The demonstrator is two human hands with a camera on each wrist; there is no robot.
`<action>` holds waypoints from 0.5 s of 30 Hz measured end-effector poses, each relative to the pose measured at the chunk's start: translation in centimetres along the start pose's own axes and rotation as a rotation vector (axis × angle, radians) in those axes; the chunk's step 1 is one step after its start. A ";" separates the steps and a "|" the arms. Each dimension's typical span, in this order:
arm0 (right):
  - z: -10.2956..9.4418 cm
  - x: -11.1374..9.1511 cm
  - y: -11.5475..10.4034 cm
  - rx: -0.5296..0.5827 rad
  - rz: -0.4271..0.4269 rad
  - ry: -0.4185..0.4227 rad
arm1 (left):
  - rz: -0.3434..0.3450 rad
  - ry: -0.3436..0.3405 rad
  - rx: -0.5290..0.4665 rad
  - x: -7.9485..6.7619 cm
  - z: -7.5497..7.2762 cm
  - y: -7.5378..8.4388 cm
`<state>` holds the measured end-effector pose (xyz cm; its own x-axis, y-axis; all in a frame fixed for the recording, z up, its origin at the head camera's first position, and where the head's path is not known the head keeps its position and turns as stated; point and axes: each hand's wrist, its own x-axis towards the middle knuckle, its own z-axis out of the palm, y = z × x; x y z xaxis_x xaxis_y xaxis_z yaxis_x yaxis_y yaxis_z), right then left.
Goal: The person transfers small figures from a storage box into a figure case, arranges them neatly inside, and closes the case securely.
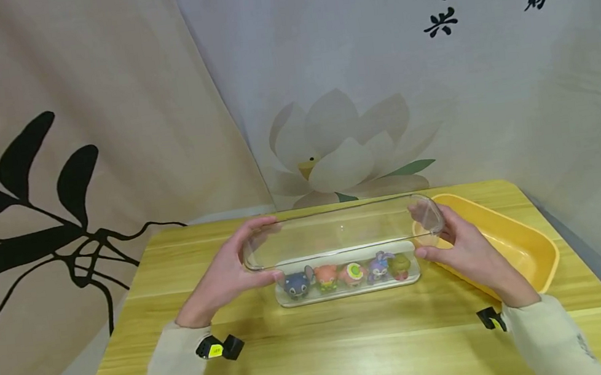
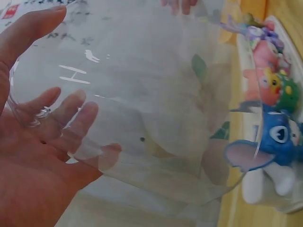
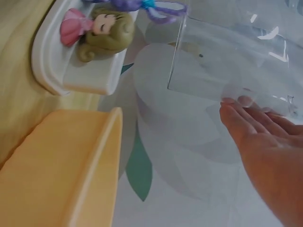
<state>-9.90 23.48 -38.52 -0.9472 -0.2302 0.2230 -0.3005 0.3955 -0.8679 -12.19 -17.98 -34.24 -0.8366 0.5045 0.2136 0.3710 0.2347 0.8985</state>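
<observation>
A clear plastic cover (image 1: pixel 339 229) is held up above a long white base (image 1: pixel 346 294) by both hands. At its left end my left hand (image 1: pixel 222 283) grips it, thumb on the near side and fingers behind. My right hand (image 1: pixel 469 249) holds the opposite end; in the right wrist view its fingers (image 3: pixel 236 118) lie nearly straight along the cover's wall. Several small figurines stand in a row on the base, among them a blue big-eared one (image 2: pixel 279 135) at the left and a brown-haired girl in pink (image 3: pixel 111 29) at the right.
A yellow plastic basin (image 1: pixel 519 249) sits at the right, close beside and partly behind my right hand. Everything stands on a wooden table (image 1: pixel 320 358). A printed cloth (image 1: pixel 328 36) with a flower and characters hangs behind its far edge.
</observation>
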 end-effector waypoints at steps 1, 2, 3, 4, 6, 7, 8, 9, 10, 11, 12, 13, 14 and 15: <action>0.0 0.1 0.2 -0.005 0.009 -0.006 | -0.006 0.002 -0.001 0.1 0.1 -0.3; 0.0 0.1 0.4 -0.011 0.018 -0.011 | -0.015 0.002 -0.003 0.1 0.2 -0.5; 0.0 0.2 0.6 -0.014 0.023 -0.015 | -0.019 0.003 -0.003 0.2 0.2 -0.8; 0.0 0.3 0.8 -0.021 0.027 -0.019 | -0.026 0.003 0.005 0.2 0.3 -1.0; 0.1 0.4 1.2 -0.023 0.028 -0.021 | -0.043 0.002 0.016 0.4 0.3 -1.4; 0.2 0.5 1.4 -0.023 0.025 -0.022 | -0.047 -0.001 0.024 0.5 0.2 -1.6; 0.2 0.6 1.6 -0.025 0.025 -0.022 | -0.050 -0.005 0.034 0.6 0.2 -1.7; 0.3 0.6 1.7 -0.023 0.024 -0.022 | -0.055 -0.010 0.044 0.7 0.1 -1.9; 0.4 0.7 1.8 -0.024 0.023 -0.023 | -0.058 -0.015 0.054 0.8 0.0 -2.1; 0.4 0.7 2.0 -0.020 0.021 -0.023 | -0.060 -0.021 0.061 1.0 -0.1 -2.2; 0.5 0.8 2.1 -0.018 0.022 -0.024 | -0.061 -0.028 0.069 1.1 -0.2 -2.4; 0.6 0.8 2.2 -0.014 0.021 -0.024 | -0.062 -0.033 0.077 1.2 -0.2 -2.6; 0.6 0.9 2.4 -0.013 0.025 -0.026 | -0.060 -0.039 0.082 1.3 -0.3 -2.8; 0.6 0.9 2.5 -0.009 0.027 -0.027 | -0.063 -0.044 0.087 1.4 -0.3 -3.1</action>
<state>-11.46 23.67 -40.73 -0.9517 -0.2430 0.1878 -0.2762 0.4100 -0.8693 -14.63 -18.24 -36.59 -0.8418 0.5216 0.1388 0.3529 0.3373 0.8728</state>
